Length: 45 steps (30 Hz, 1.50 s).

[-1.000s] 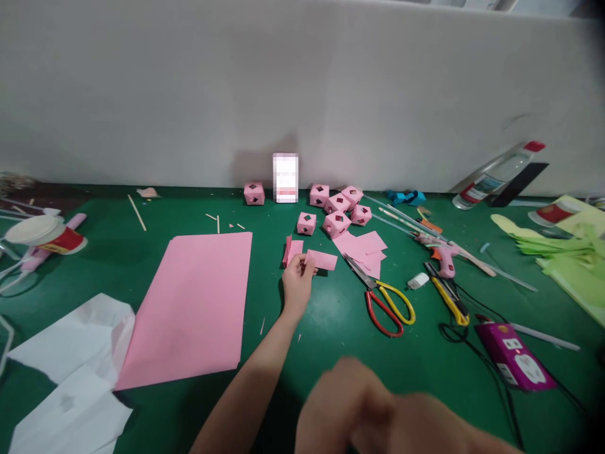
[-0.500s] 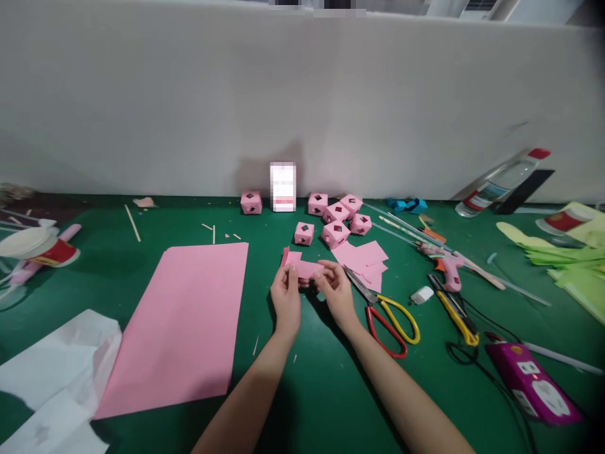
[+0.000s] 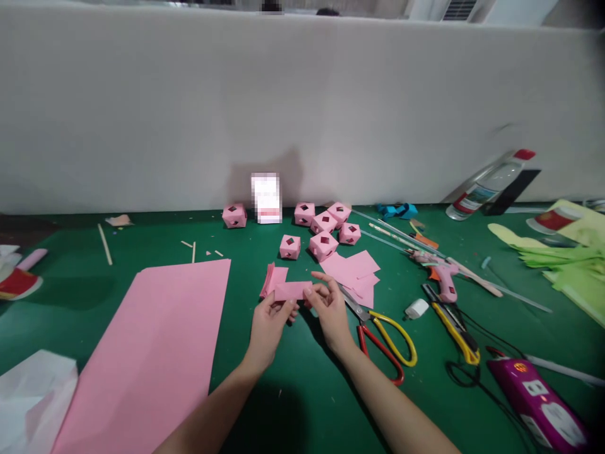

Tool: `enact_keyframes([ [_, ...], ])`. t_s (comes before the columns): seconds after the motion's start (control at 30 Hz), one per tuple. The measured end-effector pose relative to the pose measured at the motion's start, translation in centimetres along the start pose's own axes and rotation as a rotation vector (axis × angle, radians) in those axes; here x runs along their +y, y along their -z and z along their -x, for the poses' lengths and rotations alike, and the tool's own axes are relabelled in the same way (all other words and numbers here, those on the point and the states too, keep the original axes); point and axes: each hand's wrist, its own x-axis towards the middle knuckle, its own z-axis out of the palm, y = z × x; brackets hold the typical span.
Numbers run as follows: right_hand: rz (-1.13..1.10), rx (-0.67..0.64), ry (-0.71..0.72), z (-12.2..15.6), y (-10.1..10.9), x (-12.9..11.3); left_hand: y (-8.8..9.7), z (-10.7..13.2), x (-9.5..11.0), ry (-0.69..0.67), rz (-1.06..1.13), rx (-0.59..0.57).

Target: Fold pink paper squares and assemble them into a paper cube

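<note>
Between my two hands is a narrow folded strip of pink paper (image 3: 293,291), held level above the table. My left hand (image 3: 269,328) pinches its left end, and my right hand (image 3: 328,309) grips the right end between thumb and fingers. Just behind the strip lies a small stack of folded pink paper (image 3: 273,277). Loose pink paper pieces (image 3: 350,271) are spread beyond my right hand. Several pink paper cubes with diamond-shaped holes (image 3: 324,246) stand farther back. Scissors with red and yellow handles (image 3: 378,334) lie right beside my right hand.
A large pink sheet (image 3: 155,340) covers the left side, near crumpled white paper (image 3: 38,397). Rightward lie a pink glue gun (image 3: 444,277), a yellow cutter (image 3: 456,328) and a purple power box (image 3: 534,397). A bottle (image 3: 486,189) leans on the white partition (image 3: 293,94).
The view has shifted, so the table's things sit lower and mostly farther left. My hands have moved nearer, and the strip shows flatter and clear of the stack behind it.
</note>
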Motion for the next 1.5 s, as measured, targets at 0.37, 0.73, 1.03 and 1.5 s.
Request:
enact_keyframes([
  [0.37,0.160,-0.165,0.009,0.4,-0.1,-0.1,-0.1,0.2,0.0,0.062,0.014,0.036],
  [0.73,0.352,-0.224,0.105,0.5,0.1,0.9,-0.1,0.7,0.7,0.027,-0.066,0.066],
  [1.03,0.342,-0.220,0.112,0.7,-0.1,0.8,0.6,0.5,0.5,0.066,-0.062,0.000],
  [1.5,0.302,-0.213,0.108,0.7,-0.3,0.4,0.9,0.5,-0.4,-0.018,-0.013,0.025],
])
